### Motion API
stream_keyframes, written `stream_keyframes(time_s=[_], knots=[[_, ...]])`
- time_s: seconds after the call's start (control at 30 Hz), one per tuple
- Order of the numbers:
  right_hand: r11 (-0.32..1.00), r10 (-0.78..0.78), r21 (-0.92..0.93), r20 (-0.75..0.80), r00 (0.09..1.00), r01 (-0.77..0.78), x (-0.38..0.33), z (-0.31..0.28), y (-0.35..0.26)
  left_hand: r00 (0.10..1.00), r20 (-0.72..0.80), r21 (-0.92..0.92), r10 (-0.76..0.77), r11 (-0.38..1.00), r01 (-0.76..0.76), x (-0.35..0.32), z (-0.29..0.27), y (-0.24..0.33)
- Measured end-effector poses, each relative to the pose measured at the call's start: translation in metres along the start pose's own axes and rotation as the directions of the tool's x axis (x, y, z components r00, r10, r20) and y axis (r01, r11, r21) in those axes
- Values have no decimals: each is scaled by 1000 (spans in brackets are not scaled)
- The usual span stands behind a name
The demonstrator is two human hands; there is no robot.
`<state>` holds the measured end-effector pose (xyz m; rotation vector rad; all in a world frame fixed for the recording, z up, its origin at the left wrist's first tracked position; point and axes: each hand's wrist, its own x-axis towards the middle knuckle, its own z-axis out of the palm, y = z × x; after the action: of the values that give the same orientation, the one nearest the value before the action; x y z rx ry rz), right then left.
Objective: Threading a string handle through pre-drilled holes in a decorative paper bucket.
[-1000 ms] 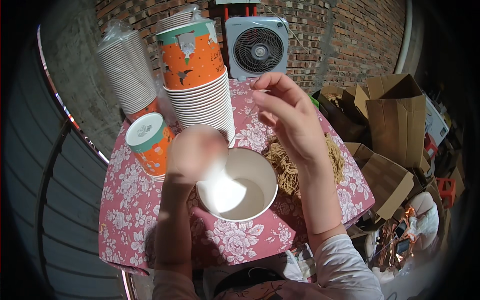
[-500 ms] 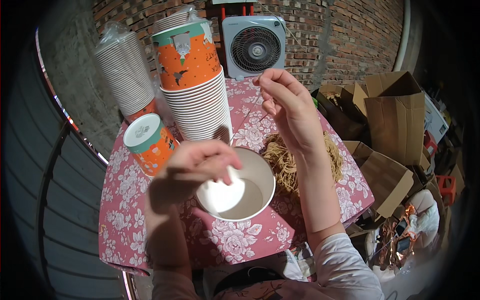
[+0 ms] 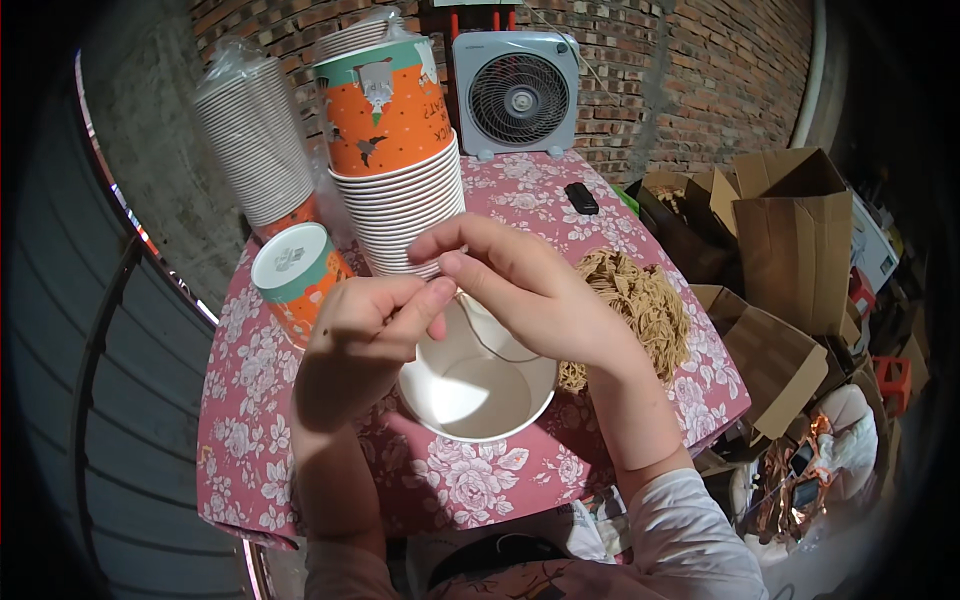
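The right hand (image 3: 535, 285) hides the white tub's (image 3: 530, 385) far rim.

Person, two bare hands, pale-sleeved garment

Left hand (image 3: 350, 340): ungloved, five-digit, fingers partly hidden. Right hand (image 3: 540, 290): ungloved, same type; forearm uncovered.
Right sleeve (image 3: 690, 530): white, soft cloth, many creases, loose, edge on the forearm below the elbow.
Left sleeve (image 3: 345, 575): pale cloth, in shade, edge likewise on the forearm.
Garment front (image 3: 560, 580): dull pinkish, dark line print; largely cut off.
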<state>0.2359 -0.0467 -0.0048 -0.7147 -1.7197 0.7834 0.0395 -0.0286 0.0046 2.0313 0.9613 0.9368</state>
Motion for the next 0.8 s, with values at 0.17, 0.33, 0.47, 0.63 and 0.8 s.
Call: stream_keyframes(time_s=[0.17,0.33,0.47,0.63,0.8], knots=[[939,171,259,228,959,-229,3,-7,-13,996,-79,17,30,999,-29,-5,-4,2],[983,91,148,125,988,-110,-2,-5,-5,997,-20,29,-69,997,70,-5,-13,4],[990,83,103,128,988,-97,-5,-11,-8,997,53,-138,-53,989,59,-5,-8,6],[998,69,23,-114,991,-66,-5,-20,-14,950,247,-44,189,982,-184,-5,-15,-17],[999,43,36,-310,950,-33,-6,-28,-28,709,683,248,179,855,-455,-11,8,-4]])
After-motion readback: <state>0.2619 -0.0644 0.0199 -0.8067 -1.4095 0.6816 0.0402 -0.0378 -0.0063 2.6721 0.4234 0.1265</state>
